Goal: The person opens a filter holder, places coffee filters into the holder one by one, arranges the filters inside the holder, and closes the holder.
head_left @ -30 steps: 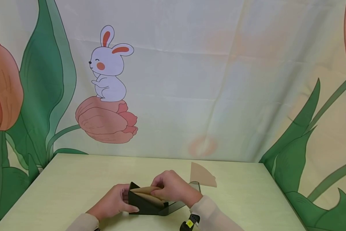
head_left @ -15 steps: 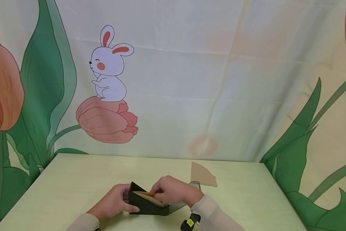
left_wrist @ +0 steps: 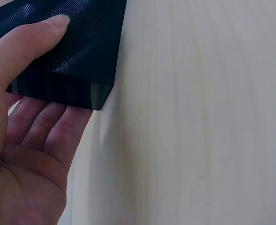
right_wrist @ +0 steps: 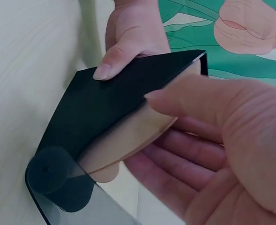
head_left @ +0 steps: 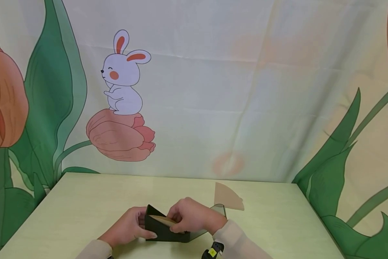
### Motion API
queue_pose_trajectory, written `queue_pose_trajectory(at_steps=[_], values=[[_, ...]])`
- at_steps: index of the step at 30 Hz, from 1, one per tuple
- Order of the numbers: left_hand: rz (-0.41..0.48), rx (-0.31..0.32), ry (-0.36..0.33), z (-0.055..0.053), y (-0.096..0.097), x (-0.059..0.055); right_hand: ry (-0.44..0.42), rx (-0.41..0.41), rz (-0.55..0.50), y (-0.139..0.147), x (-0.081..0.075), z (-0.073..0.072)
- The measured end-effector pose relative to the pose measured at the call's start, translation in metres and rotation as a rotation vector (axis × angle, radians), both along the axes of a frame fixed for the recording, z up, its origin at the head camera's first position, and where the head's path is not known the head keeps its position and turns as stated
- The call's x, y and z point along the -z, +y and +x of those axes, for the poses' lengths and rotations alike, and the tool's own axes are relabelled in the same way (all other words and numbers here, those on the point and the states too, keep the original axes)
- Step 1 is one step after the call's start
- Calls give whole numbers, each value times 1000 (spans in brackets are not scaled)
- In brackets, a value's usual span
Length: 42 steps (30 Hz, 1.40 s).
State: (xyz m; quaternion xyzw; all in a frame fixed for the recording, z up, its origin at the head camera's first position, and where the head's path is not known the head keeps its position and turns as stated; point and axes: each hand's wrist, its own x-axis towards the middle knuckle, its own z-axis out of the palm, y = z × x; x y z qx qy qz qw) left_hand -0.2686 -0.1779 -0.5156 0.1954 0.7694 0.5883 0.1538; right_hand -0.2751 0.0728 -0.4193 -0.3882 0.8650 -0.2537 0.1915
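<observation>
Head view: both forearms, in light sleeves (head_left: 240, 240), enter from the bottom edge and converge on a black case (head_left: 161, 230) standing on the table (head_left: 109, 194). The left hand (head_left: 132, 223) grasps the case at its left end, thumb laid along the near face, fingers behind. The right hand (head_left: 191, 216) is bent in over the open top, knuckles uppermost, fingertips pointing down and inward at a brown paper stack (head_left: 161, 219) seated inside the case. A clear lid (head_left: 197, 234) extends from the case's right end, partly behind the right wrist. A loose paper piece (head_left: 227, 197) lies farther back, beyond the right hand.

Left wrist view: the left thumb rests on the ribbed face; the fingers reach up behind the case's end, palm exposed.

Right wrist view: the right hand pinches the paper stack, thumb at the near side, fingers bent along the far side. A round hinge (right_wrist: 48, 169) joins case and lid at the lower corner.
</observation>
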Motion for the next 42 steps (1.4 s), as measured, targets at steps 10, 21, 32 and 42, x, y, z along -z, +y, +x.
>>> queue_pose_trajectory(at_steps=[10,21,32,42], values=[[6,1,-1,0,0,1,138,-1,-27,-5,1,3],[21,14,12,-1,-1,4,177,11,-8,-6,7,0],[10,12,16,0,0,3,39,64,-100,13,-12,-5],[50,20,-13,2,-1,2,90,278,-171,72,-40,-37]])
